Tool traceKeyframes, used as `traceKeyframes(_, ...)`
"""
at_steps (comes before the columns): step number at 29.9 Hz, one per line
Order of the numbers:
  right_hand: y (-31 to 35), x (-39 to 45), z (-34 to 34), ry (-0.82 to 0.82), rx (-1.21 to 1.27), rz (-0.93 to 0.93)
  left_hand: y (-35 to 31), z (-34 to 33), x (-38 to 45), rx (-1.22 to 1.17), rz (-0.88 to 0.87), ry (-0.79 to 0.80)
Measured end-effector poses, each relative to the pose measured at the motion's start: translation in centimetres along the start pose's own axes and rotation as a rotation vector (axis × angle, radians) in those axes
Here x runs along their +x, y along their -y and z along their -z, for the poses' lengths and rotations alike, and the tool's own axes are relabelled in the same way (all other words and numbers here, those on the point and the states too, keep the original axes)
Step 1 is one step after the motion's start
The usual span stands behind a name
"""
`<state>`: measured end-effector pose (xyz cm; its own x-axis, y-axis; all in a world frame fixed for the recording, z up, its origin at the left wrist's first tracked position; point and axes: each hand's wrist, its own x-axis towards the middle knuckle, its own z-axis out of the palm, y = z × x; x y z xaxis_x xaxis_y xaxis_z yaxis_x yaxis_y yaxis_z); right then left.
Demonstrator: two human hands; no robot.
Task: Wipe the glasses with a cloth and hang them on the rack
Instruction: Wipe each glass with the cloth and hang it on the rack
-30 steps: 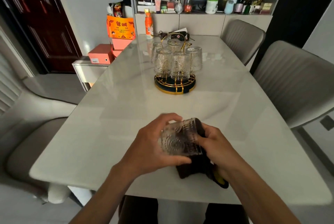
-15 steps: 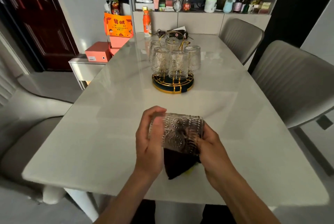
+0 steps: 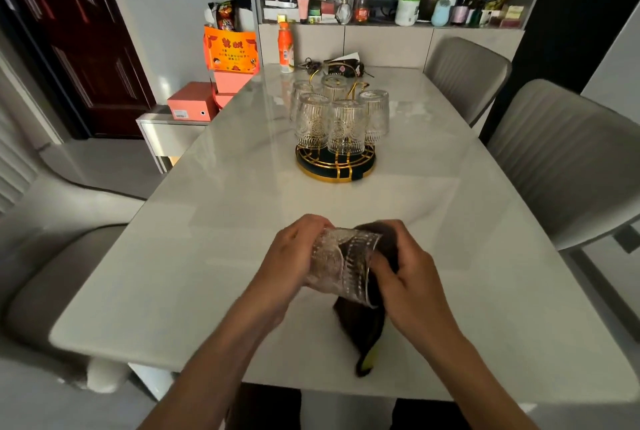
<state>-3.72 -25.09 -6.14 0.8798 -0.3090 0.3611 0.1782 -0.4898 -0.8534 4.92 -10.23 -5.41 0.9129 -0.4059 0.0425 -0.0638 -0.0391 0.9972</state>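
Note:
A clear embossed glass (image 3: pixel 341 265) lies on its side in the air above the near part of the table, its mouth turned right. My left hand (image 3: pixel 289 256) grips its base end. My right hand (image 3: pixel 408 277) holds a dark cloth (image 3: pixel 362 329) at the glass's mouth; part of the cloth sits inside the glass and its tail hangs down to a yellow-green corner. Farther back, mid-table, stands the round gold-and-dark rack (image 3: pixel 335 166) with several matching glasses (image 3: pixel 341 126) hanging upside down on it.
The white marble table (image 3: pixel 207 256) runs away from me. An orange bottle (image 3: pixel 286 46), keys and a dark pouch (image 3: pixel 343 67) lie at its far end. Grey chairs stand at the right (image 3: pixel 568 159) and left (image 3: pixel 52 256). A cluttered shelf lines the back wall.
The glass has been turned in my hands, its mouth now facing right. My right hand has pushed the cloth up into the mouth; earlier the cloth hung beneath the glass.

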Motion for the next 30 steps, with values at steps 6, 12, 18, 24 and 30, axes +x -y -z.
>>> traceKeyframes(6,-0.4,-1.0,-2.1,0.009,0.513,-0.405,2.4,-2.8,-2.4,-0.187,-0.454,-0.276)
traceKeyframes(12,-0.3,-0.1,-0.6,-0.04,-0.212,0.125,0.5,0.2,0.4,0.05,0.034,-0.001)
traceKeyframes(18,0.1,0.4,-0.5,0.112,0.21,-0.11,3.4,-2.7,-3.1,-0.311,-0.459,-0.308)
traceKeyframes(24,0.3,-0.4,-0.1,-0.015,-0.234,0.182,0.5,-0.5,-0.8,-0.099,-0.069,-0.102)
traceKeyframes(30,1.6,-0.7,-1.1,0.018,-0.061,0.092,1.2,-0.6,-2.7,-0.208,-0.356,-0.327)
